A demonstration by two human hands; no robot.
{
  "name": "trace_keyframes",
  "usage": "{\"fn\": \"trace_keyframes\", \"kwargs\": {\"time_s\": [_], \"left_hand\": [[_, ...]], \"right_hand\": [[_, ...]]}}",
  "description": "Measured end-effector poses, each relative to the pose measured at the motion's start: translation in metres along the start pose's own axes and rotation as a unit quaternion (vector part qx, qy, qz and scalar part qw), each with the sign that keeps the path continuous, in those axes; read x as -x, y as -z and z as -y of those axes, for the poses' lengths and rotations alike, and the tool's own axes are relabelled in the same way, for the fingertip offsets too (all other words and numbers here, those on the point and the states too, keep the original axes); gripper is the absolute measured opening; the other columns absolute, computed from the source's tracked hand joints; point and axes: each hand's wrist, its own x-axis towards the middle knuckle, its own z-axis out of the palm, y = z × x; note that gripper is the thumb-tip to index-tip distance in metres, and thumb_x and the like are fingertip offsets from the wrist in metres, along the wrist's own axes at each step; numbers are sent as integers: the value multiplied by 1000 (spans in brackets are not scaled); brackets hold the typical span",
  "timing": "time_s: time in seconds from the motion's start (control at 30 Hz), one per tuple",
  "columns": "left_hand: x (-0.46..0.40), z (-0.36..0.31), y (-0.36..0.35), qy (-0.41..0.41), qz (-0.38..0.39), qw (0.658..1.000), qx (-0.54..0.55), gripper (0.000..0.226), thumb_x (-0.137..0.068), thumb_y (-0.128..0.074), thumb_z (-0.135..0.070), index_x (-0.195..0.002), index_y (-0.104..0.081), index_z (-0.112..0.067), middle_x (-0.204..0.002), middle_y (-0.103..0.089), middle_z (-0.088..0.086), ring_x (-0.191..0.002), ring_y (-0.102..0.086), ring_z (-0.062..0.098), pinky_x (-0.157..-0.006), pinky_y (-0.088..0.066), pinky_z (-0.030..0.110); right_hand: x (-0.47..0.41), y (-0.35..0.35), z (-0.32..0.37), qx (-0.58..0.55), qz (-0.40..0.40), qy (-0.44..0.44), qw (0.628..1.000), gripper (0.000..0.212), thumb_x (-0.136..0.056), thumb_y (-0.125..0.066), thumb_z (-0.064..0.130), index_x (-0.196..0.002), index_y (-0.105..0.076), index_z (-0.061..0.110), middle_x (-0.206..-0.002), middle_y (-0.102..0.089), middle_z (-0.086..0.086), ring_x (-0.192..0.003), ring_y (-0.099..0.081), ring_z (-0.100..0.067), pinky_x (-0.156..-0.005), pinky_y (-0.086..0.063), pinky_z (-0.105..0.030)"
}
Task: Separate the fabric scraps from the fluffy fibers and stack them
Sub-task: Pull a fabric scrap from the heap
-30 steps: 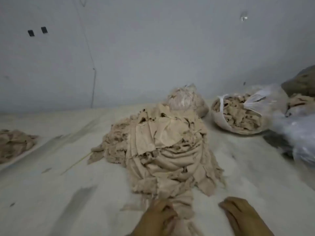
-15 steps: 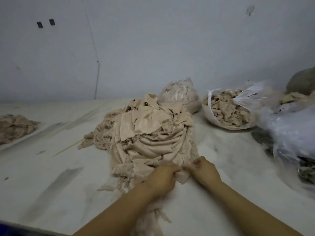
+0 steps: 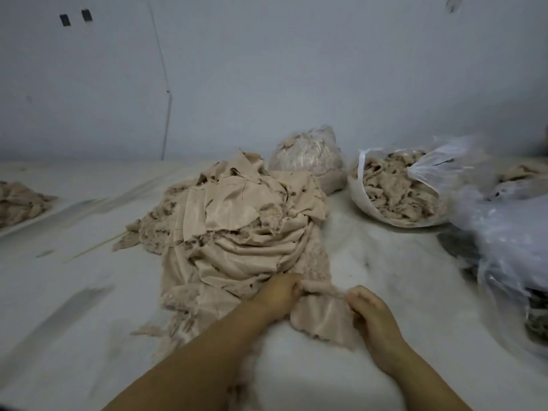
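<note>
A big heap of beige fabric scraps mixed with fluffy fibers (image 3: 237, 229) lies in the middle of the white table (image 3: 385, 268). At its near edge a beige fabric scrap (image 3: 321, 317) is stretched between my hands. My left hand (image 3: 277, 295) pinches the scrap's left end, right against the heap. My right hand (image 3: 373, 315) grips its right end, a little to the right of the heap. The scrap's lower part hangs down onto the table between my wrists.
An open white plastic bag (image 3: 397, 191) full of beige scraps stands at the back right, a closed clear bag (image 3: 308, 155) behind the heap. More crumpled plastic bags (image 3: 510, 241) crowd the right edge. A small beige pile (image 3: 20, 200) lies far left. A thin stick (image 3: 98, 247) lies left of the heap.
My hands have moved apart, the right one drawing to the right and nearer, pulling a fabric scrap out from the heap's near edge. One second ago both hands were lower, at the frame's bottom.
</note>
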Motion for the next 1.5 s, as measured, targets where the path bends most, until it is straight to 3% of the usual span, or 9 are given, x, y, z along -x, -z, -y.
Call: {"fn": "trace_keyframes", "kwargs": {"time_s": [0.13, 0.33, 0.5, 0.8, 0.9, 1.03, 1.2, 1.37, 1.5], "left_hand": [[11, -4, -15, 7, -31, 998, 55, 32, -100, -45, -27, -90, -63, -3, -96, -67, 19, -93, -60, 31, -78, -45, 37], [15, 16, -20, 35, -94, 993, 55, 34, -103, -36, -23, -99, -65, -4, -100, -67, 18, -97, -61, 31, -84, -39, 32], [8, 71, -3, 126, -134, 983, 12, 42, -103, -35, -27, -138, -47, -8, -145, -44, 12, -135, -38, 24, -111, -22, 27], [-18, 77, 8, 93, -81, 974, -191, 68, -95, -23, -57, -150, -23, -17, -158, -18, 7, -145, -17, 23, -117, -9, 28], [-1, 43, 17, 90, -3, 985, -148, 50, -97, -33, -34, -131, -51, -3, -139, -48, 18, -128, -45, 31, -99, -36, 32], [27, -10, 6, -111, -163, 980, 2, 31, -94, -47, -33, -109, -66, -14, -115, -61, -1, -106, -53, 12, -96, -33, 17], [25, -43, -27, 77, 28, 893, 443, 19, -91, -62, -25, -83, -56, -10, -74, -56, 3, -69, -52, 13, -58, -40, 17], [24, -40, -47, 53, -11, 917, 395, 33, -96, -53, -19, -64, -46, -17, -59, -43, -3, -51, -42, 6, -50, -34, 21], [13, -38, -48, 47, -6, 971, 236, 49, -94, -55, -21, -50, -34, -23, -46, -30, -7, -46, -33, 8, -47, -27, 26]], "right_hand": [[-1, -16, -10, 229, 17, 35, 973, 39, -72, -80, 35, -103, -56, 35, -93, -63, 25, -88, -59, 2, -72, -42, -10], [-1, -12, -14, 239, -49, 30, 969, 25, -92, -52, 8, -69, -58, 15, -58, -62, 0, -58, -54, -15, -54, -39, -24], [-4, -1, -3, 8, -136, -22, 990, 25, -91, -61, 33, -79, -66, 12, -59, -66, -2, -48, -61, -13, -44, -42, -15], [8, -5, -6, 218, -136, 47, 965, 14, -88, -66, 22, -79, -60, 14, -71, -63, -3, -64, -56, -12, -60, -41, -28], [7, -8, -7, 164, -169, 34, 971, 11, -91, -62, 16, -86, -57, 8, -75, -63, -5, -66, -58, -15, -56, -44, -23], [9, -20, -3, 57, -113, -33, 991, 23, -95, -56, 26, -92, -74, 11, -86, -75, -6, -81, -71, -22, -70, -53, -27], [12, -19, -6, 174, -115, 21, 978, 18, -93, -57, 20, -82, -66, 9, -78, -70, -9, -75, -63, -19, -70, -50, -36], [5, -6, -9, 284, -215, 31, 934, 45, -95, -54, 29, -53, -42, 21, -52, -45, 5, -55, -43, -13, -55, -34, -26], [3, 23, 4, 503, -263, 2, 823, 31, -94, -51, 39, -71, -60, 19, -68, -59, 5, -73, -57, -19, -62, -40, -29]]}}
